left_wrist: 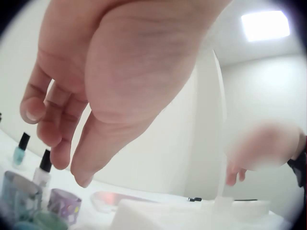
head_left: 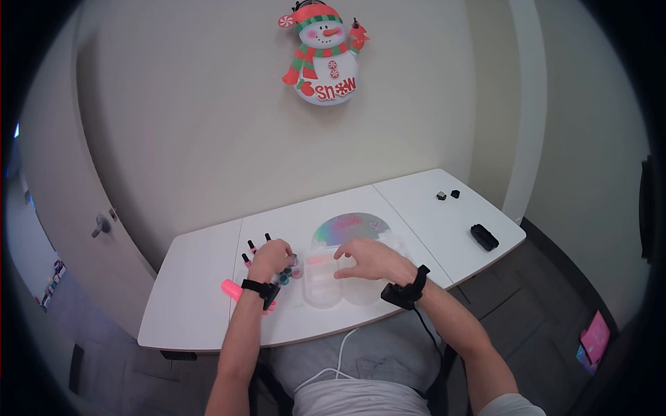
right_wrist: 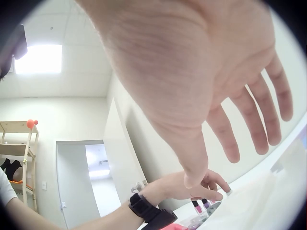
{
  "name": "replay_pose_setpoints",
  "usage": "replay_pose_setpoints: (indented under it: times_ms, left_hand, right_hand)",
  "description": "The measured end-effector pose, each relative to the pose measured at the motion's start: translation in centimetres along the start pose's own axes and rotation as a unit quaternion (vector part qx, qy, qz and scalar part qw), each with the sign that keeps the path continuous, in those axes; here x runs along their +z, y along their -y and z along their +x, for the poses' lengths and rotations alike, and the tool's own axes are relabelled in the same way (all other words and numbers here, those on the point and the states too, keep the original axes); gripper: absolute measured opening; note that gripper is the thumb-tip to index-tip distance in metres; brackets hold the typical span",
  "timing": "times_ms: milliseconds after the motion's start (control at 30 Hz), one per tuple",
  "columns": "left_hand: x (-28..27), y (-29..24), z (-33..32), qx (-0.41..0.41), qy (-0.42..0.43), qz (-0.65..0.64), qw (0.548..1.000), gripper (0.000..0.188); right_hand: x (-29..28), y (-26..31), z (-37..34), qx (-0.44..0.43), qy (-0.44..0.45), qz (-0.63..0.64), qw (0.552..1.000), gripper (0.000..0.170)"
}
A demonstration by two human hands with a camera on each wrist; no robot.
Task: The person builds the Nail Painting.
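My left hand (head_left: 272, 258) hovers just over a cluster of small round containers at the middle left of the table, its fingers loosely bent and nothing visible between them. In the left wrist view, a purple patterned container (left_wrist: 65, 206) and a grey-blue one (left_wrist: 21, 191) stand below the fingertips. Small nail polish bottles with black caps, one of them teal (left_wrist: 19, 154), are beside them. My right hand (head_left: 371, 260) is held above a clear plastic case (head_left: 322, 297) with its fingers spread and empty. The case's raised lid (head_left: 350, 229) is iridescent.
A bright pink object (head_left: 232, 289) lies near my left wrist, partly hidden by it. Toward the table's right end are a black case (head_left: 484, 237) and two small dark items (head_left: 441, 196). A snowman decoration (head_left: 325, 55) hangs on the wall behind.
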State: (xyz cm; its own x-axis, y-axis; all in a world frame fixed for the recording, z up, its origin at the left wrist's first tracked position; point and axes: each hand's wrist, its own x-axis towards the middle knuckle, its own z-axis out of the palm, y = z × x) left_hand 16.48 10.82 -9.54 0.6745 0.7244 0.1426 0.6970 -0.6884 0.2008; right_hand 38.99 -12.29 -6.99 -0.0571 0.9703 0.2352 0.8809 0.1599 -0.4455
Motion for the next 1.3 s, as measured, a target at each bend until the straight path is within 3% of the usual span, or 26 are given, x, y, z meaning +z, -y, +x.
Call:
replay_pose_setpoints:
  times_ms: [200,433,500,633,933,1133,1233,1300]
  left_hand:
    - [1.3,-0.5,0.1,0.005,-0.048,0.020,0.999,0.019]
    - [-0.4,-1.0,-0.7,0.010,-0.039,-0.019,0.999,0.027]
    - [-0.3,-0.1,-0.2,0.072,-0.066,-0.004,0.995,0.031]
    - [0.8,0.4,0.0,0.079,-0.077,-0.019,0.994,0.030]
    - [1.5,0.0,0.1,0.078,-0.038,-0.035,0.996,0.018]
    - [-1.1,-2.8,-0.8,0.136,-0.110,-0.009,0.985,0.013]
    - [-4.1,-7.5,-3.3,0.172,-0.071,0.013,0.982,0.013]
    - [-5.1,-10.8,-4.5,0.101,0.044,-0.031,0.993,0.017]
  right_hand:
    - [0.4,-0.1,-0.2,-0.004,-0.001,-0.002,1.000,0.065]
    - [0.4,-0.2,-0.2,0.002,0.007,-0.003,1.000,0.064]
    - [0.5,-0.3,-0.2,-0.009,0.003,-0.004,1.000,0.062]
    - [0.3,0.3,-0.3,-0.028,0.000,-0.007,1.000,0.057]
    - [0.3,0.3,-0.5,-0.037,0.015,-0.010,0.999,0.056]
    - [0.4,0.0,-0.4,-0.033,0.019,-0.032,0.999,0.058]
    - [0.4,-0.1,-0.4,-0.021,0.033,-0.040,0.998,0.061]
    - [0.2,0.1,-0.6,-0.016,0.045,-0.047,0.998,0.062]
